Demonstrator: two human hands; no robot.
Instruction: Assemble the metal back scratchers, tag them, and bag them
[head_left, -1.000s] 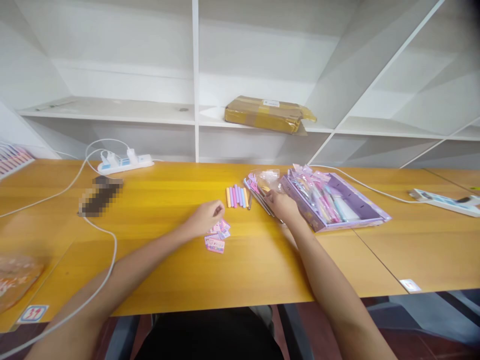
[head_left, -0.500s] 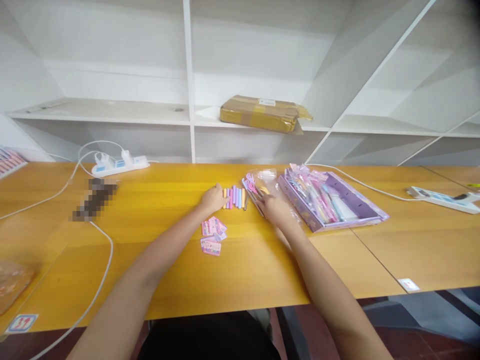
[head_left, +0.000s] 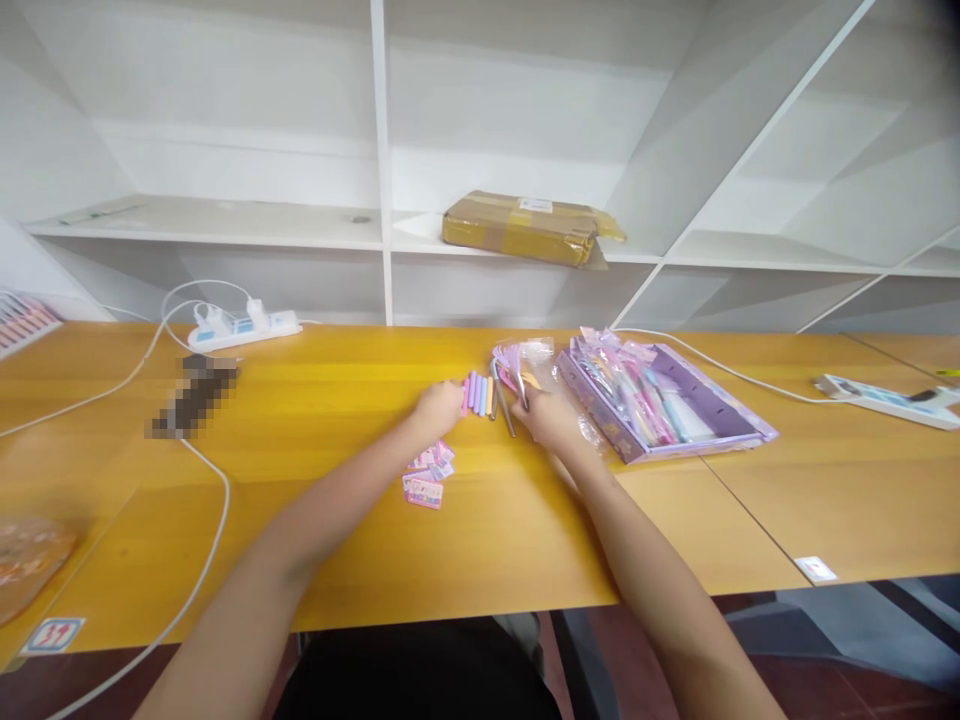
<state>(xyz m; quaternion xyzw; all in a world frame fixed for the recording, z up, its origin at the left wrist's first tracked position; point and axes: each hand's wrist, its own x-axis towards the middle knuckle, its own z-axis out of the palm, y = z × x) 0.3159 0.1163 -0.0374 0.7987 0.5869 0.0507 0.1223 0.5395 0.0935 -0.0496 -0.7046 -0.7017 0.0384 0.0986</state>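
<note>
A row of pastel sticks [head_left: 478, 394] lies on the wooden table, pink at the left to orange at the right. My left hand [head_left: 442, 406] is closed at the row's left end, covering part of it; what its fingers grip is hidden. Dark thin rods [head_left: 505, 410] lie just right of the row. My right hand [head_left: 538, 412] is closed around the lower end of a bundle of pink and purple items [head_left: 511, 368], beside a clear plastic bag [head_left: 546, 362]. Small pink cards [head_left: 424, 490] lie below my left hand, which partly overlaps them.
A purple box [head_left: 675, 400] of wrapped items stands at the right. White power strips lie at the back left [head_left: 244, 330] and far right [head_left: 892, 398], with cables across the table. A taped carton [head_left: 525, 228] rests on the shelf.
My left hand has moved right along the row of sticks and covers its left end. My right hand has shifted slightly, and the bundle and dark rods show at a different angle.
</note>
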